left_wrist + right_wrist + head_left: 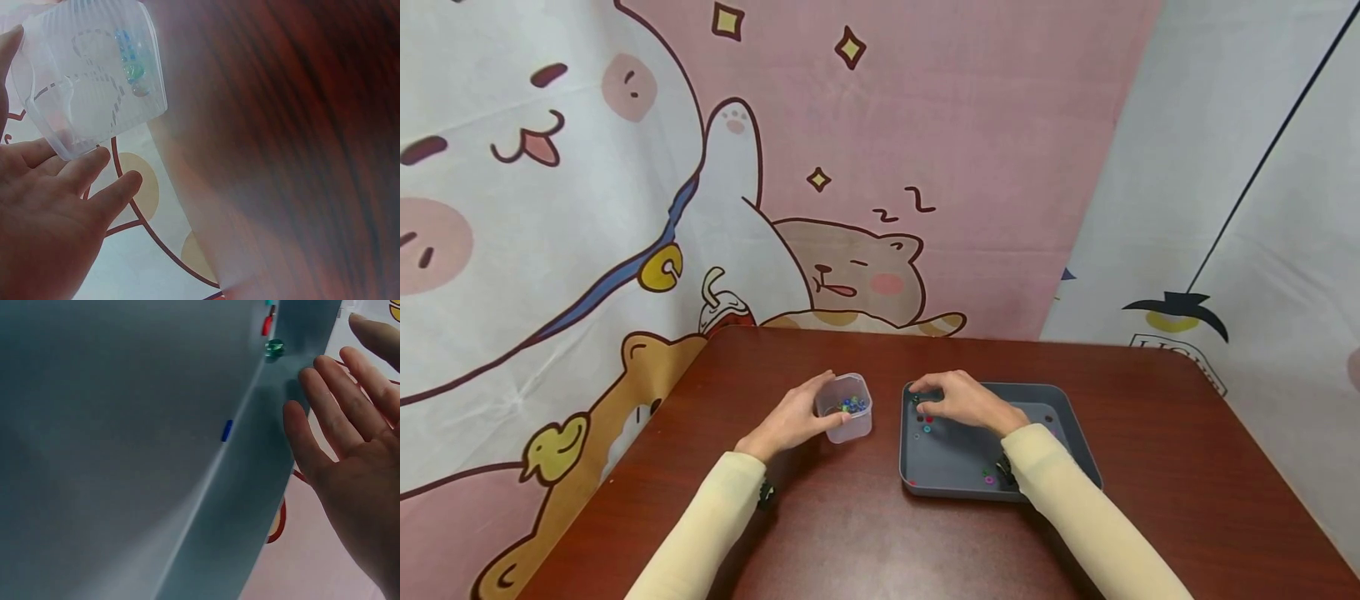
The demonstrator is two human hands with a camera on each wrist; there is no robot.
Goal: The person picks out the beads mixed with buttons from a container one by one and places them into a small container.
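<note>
A clear plastic container (850, 429) with several blue and green beads (853, 405) inside stands on the left of the table. My left hand (792, 421) grips it, thumb on the near side and fingers around the far side. Over the left end of a grey tray (955, 458), my right hand (962, 400) reaches down with thumb and fingers apart. In the right wrist view its fingers are extended and hold nothing. Close by lie a green glassy bead (274, 349), a red piece (267, 325) and a blue piece (227, 430) along the tray's edge.
More small pieces lie scattered in the tray, among them a light-blue ring (927, 429) and a pink ring (989, 480). The tray's raised rim faces the container across a narrow strip of brown table (850, 517). A printed cloth (1000, 167) hangs behind the table.
</note>
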